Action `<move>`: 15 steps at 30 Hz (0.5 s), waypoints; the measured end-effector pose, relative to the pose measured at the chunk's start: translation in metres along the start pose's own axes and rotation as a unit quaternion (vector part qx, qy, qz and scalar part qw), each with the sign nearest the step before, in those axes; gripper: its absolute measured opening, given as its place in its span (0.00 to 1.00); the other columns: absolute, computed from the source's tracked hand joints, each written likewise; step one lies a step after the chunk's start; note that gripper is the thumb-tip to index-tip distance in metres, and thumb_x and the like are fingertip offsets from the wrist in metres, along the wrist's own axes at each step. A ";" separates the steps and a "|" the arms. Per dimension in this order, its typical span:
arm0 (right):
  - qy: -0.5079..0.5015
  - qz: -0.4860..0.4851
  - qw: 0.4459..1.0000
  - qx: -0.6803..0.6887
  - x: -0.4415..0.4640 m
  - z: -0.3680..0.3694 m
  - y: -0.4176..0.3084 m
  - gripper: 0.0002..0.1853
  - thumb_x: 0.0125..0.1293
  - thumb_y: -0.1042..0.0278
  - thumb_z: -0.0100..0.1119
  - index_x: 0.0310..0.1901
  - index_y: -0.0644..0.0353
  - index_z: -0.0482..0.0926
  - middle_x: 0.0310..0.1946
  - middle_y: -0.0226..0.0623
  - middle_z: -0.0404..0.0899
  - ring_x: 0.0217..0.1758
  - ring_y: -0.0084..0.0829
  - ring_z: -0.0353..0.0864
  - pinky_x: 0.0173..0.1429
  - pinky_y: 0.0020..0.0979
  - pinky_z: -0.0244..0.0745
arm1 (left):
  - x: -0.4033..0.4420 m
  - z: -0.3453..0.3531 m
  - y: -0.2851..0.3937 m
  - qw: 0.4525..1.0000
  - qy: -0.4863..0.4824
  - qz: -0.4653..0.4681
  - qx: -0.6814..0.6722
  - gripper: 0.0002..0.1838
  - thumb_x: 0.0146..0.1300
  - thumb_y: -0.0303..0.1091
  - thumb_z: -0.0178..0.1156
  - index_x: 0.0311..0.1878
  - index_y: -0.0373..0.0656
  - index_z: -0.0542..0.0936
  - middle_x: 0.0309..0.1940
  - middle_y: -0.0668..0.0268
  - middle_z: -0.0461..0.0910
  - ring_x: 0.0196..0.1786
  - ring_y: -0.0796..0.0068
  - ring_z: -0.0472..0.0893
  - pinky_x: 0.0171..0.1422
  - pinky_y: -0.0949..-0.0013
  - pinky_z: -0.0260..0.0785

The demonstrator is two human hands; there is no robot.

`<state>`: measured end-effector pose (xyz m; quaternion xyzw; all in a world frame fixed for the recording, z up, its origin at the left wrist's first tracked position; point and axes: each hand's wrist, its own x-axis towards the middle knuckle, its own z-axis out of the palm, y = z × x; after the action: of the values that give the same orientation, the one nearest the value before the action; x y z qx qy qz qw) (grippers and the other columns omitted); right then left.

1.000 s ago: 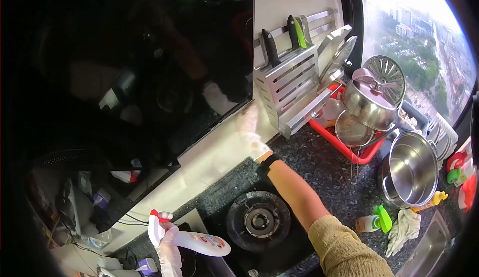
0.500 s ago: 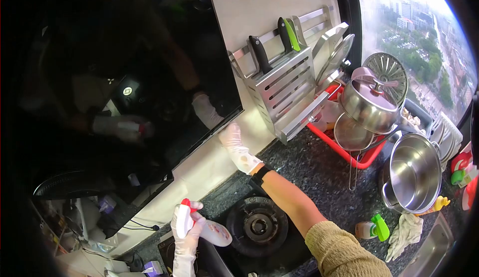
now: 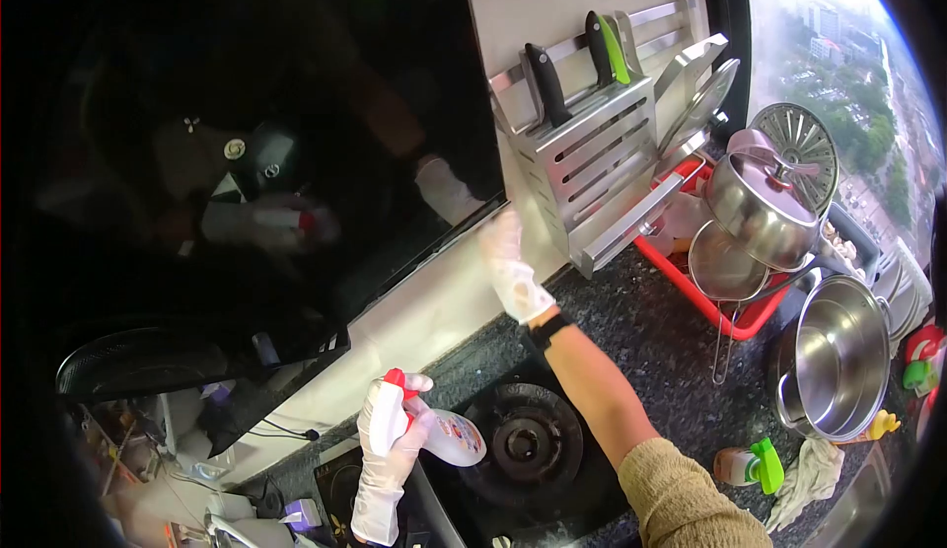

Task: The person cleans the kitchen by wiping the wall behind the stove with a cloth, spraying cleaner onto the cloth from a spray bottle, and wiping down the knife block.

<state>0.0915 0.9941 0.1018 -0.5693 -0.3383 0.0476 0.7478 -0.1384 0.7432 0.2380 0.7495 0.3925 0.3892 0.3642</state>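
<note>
My left hand (image 3: 387, 454), in a white glove, is wrapped round a spray bottle (image 3: 456, 439) with a red and white trigger head. The bottle is tilted beside the round gas burner (image 3: 526, 439) of the black stove. My right hand (image 3: 513, 277), gloved too, reaches up to the pale wall (image 3: 414, 321) at the lower edge of a glossy black range hood (image 3: 256, 84). Its fingers are blurred, so I cannot make out whether they hold anything. The hood panel mirrors both gloved hands.
A metal knife rack (image 3: 602, 144) hangs to the right. Below it stand a red basket (image 3: 705, 311) with a lidded pot (image 3: 764, 203), and an open steel pot (image 3: 838, 361). A green-topped spray bottle (image 3: 750, 464) and a cloth (image 3: 807, 474) lie near the sink (image 3: 858, 509).
The view has shifted, so most things appear further right. My right hand has slid slightly right along the hood's lower edge towards its corner. My left hand keeps hold of the spray bottle.
</note>
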 end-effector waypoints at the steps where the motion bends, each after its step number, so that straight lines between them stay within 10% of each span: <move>1: -0.025 0.022 0.999 -0.011 0.003 -0.003 0.003 0.28 0.64 0.65 0.60 0.63 0.63 0.65 0.46 0.51 0.78 0.47 0.39 0.78 0.54 0.36 0.72 | -0.002 -0.002 0.000 1.000 0.002 0.001 0.003 0.25 0.49 0.14 0.61 0.52 0.42 0.73 0.47 0.61 0.79 0.34 0.79 0.76 0.41 0.74 0.70; 5: 0.103 0.057 0.993 -0.028 -0.042 -0.002 0.074 0.36 0.66 0.64 0.60 0.72 0.59 0.56 0.53 0.51 0.76 0.53 0.40 0.78 0.58 0.37 0.71 | -0.011 -0.013 0.002 1.000 0.015 0.004 0.006 0.25 0.49 0.14 0.62 0.52 0.41 0.74 0.47 0.60 0.79 0.35 0.78 0.76 0.42 0.73 0.70; 9: 0.093 0.254 0.954 0.129 -0.073 -0.005 0.137 0.18 0.64 0.68 0.59 0.54 0.58 0.70 0.42 0.39 0.77 0.43 0.30 0.75 0.50 0.33 0.73 | -0.024 -0.028 0.009 0.999 0.023 0.020 0.027 0.24 0.50 0.15 0.62 0.52 0.41 0.74 0.47 0.59 0.79 0.36 0.78 0.76 0.43 0.73 0.70; 12: -0.204 0.105 0.947 -0.225 -0.106 0.007 0.149 0.09 0.61 0.63 0.59 0.40 0.54 0.80 0.38 0.37 0.82 0.42 0.34 0.79 0.46 0.35 0.75 | -0.044 -0.043 0.005 0.999 0.050 -0.005 -0.006 0.23 0.50 0.15 0.63 0.52 0.41 0.74 0.47 0.58 0.79 0.36 0.78 0.76 0.42 0.74 0.70; 14: -0.445 -0.148 0.687 -0.555 -0.129 0.023 0.156 0.09 0.59 0.58 0.59 0.31 0.51 0.86 0.39 0.37 0.86 0.45 0.39 0.84 0.46 0.38 0.76 | -0.054 -0.051 0.003 0.998 0.064 -0.008 0.003 0.24 0.49 0.15 0.63 0.52 0.41 0.74 0.47 0.58 0.80 0.35 0.79 0.75 0.41 0.75 0.70; 15: -0.388 -0.029 0.835 -0.389 -0.149 0.029 0.143 0.09 0.59 0.58 0.59 0.31 0.52 0.85 0.38 0.44 0.84 0.41 0.40 0.85 0.45 0.41 0.77 | -0.059 -0.055 0.001 0.997 0.074 -0.018 -0.010 0.24 0.49 0.15 0.63 0.52 0.41 0.74 0.47 0.58 0.80 0.34 0.79 0.75 0.41 0.75 0.70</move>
<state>0.0058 0.9997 -0.0880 -0.7380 -0.6078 0.1068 0.2731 -0.2090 0.7042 0.2446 0.7080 0.4277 0.4410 0.3484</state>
